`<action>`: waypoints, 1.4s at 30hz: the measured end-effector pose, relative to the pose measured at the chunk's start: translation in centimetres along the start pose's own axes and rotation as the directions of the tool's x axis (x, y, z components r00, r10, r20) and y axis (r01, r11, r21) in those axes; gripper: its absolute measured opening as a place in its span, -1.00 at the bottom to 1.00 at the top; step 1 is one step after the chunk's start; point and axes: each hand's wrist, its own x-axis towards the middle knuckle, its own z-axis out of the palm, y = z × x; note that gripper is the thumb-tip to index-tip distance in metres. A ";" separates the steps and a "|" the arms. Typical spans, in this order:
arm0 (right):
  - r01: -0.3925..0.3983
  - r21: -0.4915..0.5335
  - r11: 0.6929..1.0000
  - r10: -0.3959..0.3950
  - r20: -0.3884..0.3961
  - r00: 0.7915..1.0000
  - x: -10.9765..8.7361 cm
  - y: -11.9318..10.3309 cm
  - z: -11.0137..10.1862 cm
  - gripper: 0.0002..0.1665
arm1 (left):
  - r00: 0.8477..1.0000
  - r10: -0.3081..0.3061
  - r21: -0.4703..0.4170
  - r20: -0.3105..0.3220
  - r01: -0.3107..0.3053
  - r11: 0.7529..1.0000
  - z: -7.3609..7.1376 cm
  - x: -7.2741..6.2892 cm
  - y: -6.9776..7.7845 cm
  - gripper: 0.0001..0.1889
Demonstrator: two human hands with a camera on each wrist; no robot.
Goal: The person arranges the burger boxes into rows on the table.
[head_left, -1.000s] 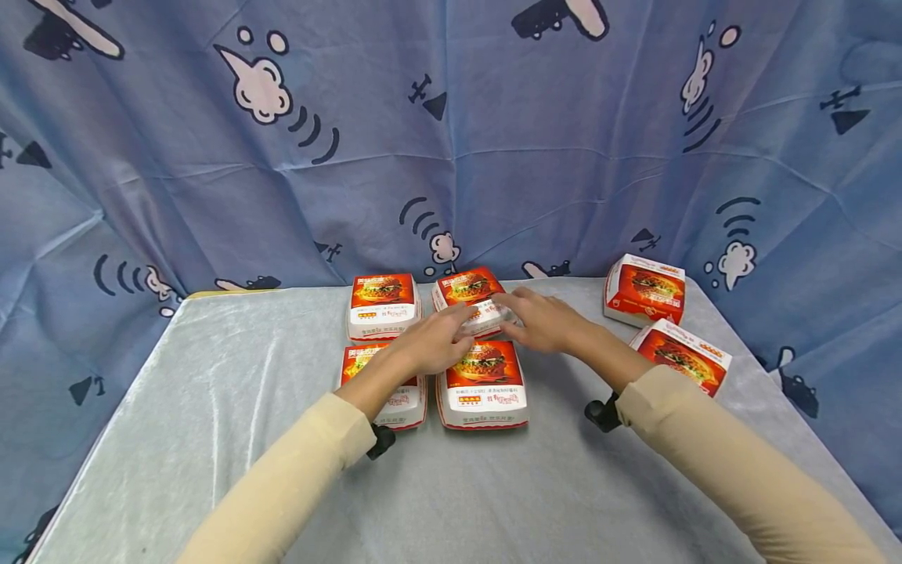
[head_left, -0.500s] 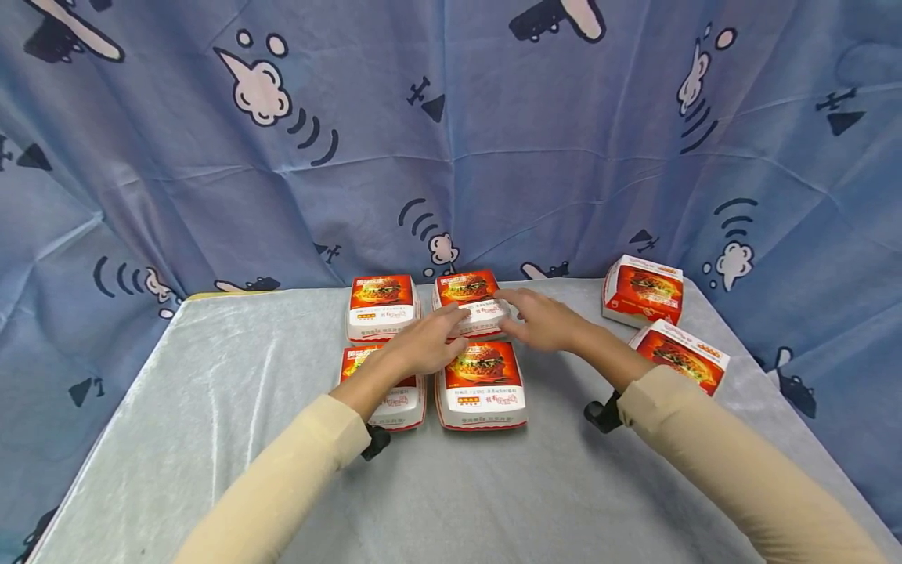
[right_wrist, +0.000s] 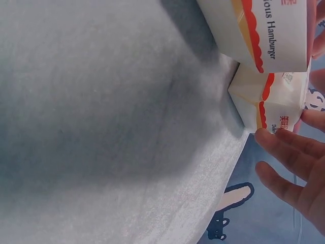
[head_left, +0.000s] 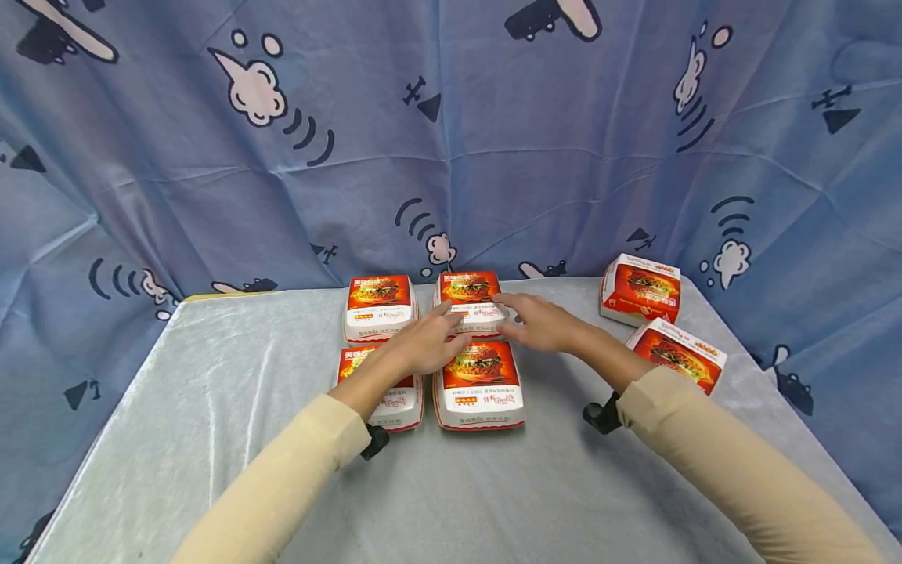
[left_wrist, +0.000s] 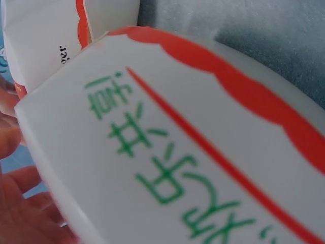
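Observation:
A red and white hamburger box [head_left: 468, 291] sits flat at the back right of a block of matching boxes in the head view. My left hand [head_left: 430, 338] is over the middle of the block, fingertips overlapping that box's front left part, fingers loosely spread. My right hand [head_left: 539, 321] is at its right side with fingertips right at the edge; the right wrist view shows these fingers [right_wrist: 289, 152] extended and apart. A second hamburger box [head_left: 482, 388] lies in front, a third box [head_left: 381, 305] at back left. My left forearm partly covers the front left box [head_left: 402, 403].
Two more hamburger boxes stand at the right: one box [head_left: 643, 288] near the back edge and a tilted-looking box [head_left: 678, 356] just in front, partly behind my right sleeve. The grey cloth-covered table [head_left: 232, 407] ends at a blue patterned curtain [head_left: 380, 117].
The back right box, turned askew between my hands a second ago, now lies square with its neighbours. My left fingers have drawn slightly back to the left; the right hand has barely moved.

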 end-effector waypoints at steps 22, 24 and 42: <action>-0.023 -0.013 1.000 0.022 -0.006 1.000 0.0 -0.3 0.2 -0.27 | 0.999 -0.031 0.012 0.016 0.030 0.999 0.1 0.1 0.2 -0.38; -0.022 -0.016 1.000 0.022 -0.007 1.000 0.0 -0.3 0.2 -0.27 | 0.999 -0.031 0.009 0.017 0.031 0.999 0.1 0.1 0.1 -0.38; 0.023 -0.043 0.999 -0.025 -0.045 0.999 -1.1 0.4 -1.2 -0.29 | 0.999 -0.040 0.007 -0.025 0.040 0.999 0.0 -0.1 0.3 -0.40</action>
